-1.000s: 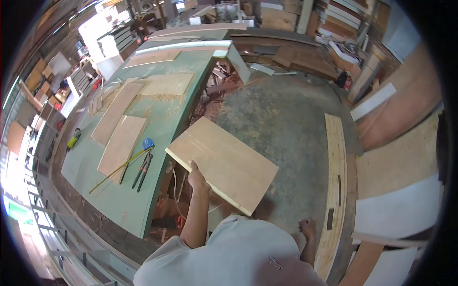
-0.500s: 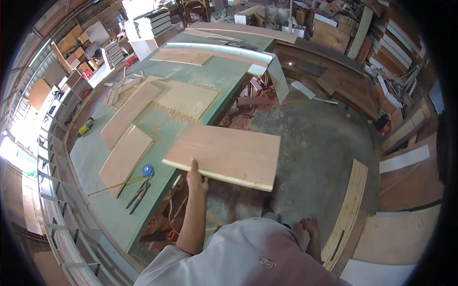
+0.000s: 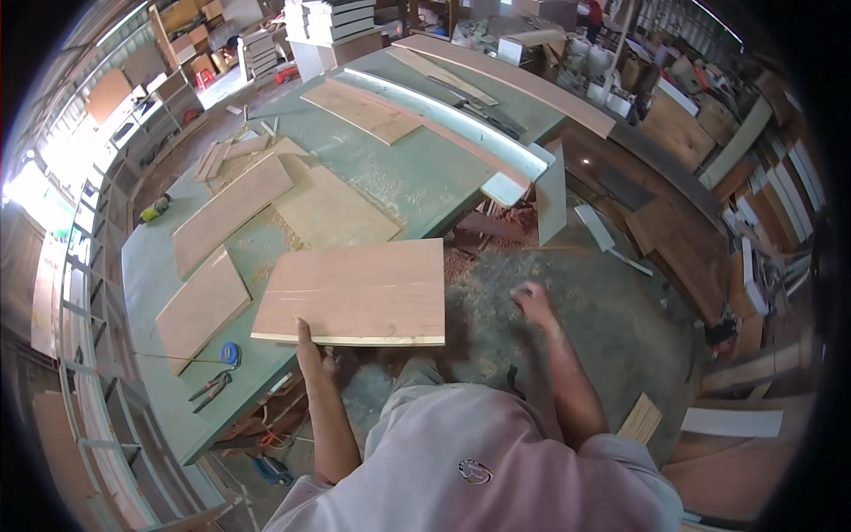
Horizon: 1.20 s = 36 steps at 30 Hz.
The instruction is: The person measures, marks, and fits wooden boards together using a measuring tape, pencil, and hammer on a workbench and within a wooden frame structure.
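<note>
A flat rectangular wooden board [image 3: 363, 288] is held up in front of me at the near edge of the green worktable [image 3: 306, 151]. My left hand [image 3: 312, 350] grips its near edge, thumb on top and fingers hidden underneath. The board's left part overlaps the table; its right part hangs over the floor. To the right of the board, apart from it, my right hand [image 3: 534, 304] is raised with fingers curled in and nothing visible in them. Close to my left hand on the table lie a blue tape measure [image 3: 230, 355], its yellow blade drawn out, and dark-handled pincers [image 3: 211, 390].
More cut boards [image 3: 204, 309] and a thin panel [image 3: 332, 208] lie on the table among sawdust. A long white-topped piece [image 3: 452, 120] spans the table's far part. A green-yellow power tool [image 3: 155, 209] sits at the left edge. Timber offcuts [image 3: 643, 417] lie on the floor at right.
My left hand has swung the board leftward and turned it squarer to me. My right hand has come up from beside my body to beyond the board's right side. The view has turned right.
</note>
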Each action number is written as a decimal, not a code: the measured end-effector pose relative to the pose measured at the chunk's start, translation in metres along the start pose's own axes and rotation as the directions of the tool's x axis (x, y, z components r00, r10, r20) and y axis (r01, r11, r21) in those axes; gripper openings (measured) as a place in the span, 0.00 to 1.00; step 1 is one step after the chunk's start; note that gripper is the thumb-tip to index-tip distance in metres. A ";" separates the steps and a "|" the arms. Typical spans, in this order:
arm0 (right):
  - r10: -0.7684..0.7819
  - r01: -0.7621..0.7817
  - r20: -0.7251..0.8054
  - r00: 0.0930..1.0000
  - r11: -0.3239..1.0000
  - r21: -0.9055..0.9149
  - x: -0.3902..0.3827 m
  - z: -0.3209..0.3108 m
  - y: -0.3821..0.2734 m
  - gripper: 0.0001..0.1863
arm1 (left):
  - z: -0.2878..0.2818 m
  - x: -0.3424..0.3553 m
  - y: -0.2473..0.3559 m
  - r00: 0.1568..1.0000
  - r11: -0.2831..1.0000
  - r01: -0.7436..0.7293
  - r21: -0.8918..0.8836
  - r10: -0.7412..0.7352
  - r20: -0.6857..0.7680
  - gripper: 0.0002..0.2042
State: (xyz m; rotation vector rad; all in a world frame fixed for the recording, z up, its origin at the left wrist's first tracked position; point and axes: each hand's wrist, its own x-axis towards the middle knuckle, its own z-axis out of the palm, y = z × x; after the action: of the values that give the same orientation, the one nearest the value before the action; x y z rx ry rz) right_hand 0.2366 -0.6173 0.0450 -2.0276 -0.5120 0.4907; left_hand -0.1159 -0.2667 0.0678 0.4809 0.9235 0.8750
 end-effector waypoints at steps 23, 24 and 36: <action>-0.231 0.292 0.273 0.934 0.933 -0.210 0.482 0.102 -0.161 0.14 | 0.088 0.211 -0.022 0.975 0.990 0.062 0.130 -0.032 -0.219 0.31; -0.233 0.302 0.303 0.924 0.931 -0.204 0.502 0.111 -0.171 0.14 | 0.095 0.201 -0.010 0.908 0.900 0.244 0.360 -0.082 -0.411 0.29; -0.391 0.547 0.410 0.824 0.737 -0.397 0.725 0.189 -0.188 0.28 | 0.366 0.319 -0.045 0.850 0.311 -0.120 0.943 0.522 -0.063 0.23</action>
State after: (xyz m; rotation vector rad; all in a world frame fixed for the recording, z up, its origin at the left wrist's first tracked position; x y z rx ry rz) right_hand 0.7088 -0.0066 0.0248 -2.1910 -1.4435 0.3677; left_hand 0.3108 -0.0311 0.0787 1.6125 1.7156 0.7396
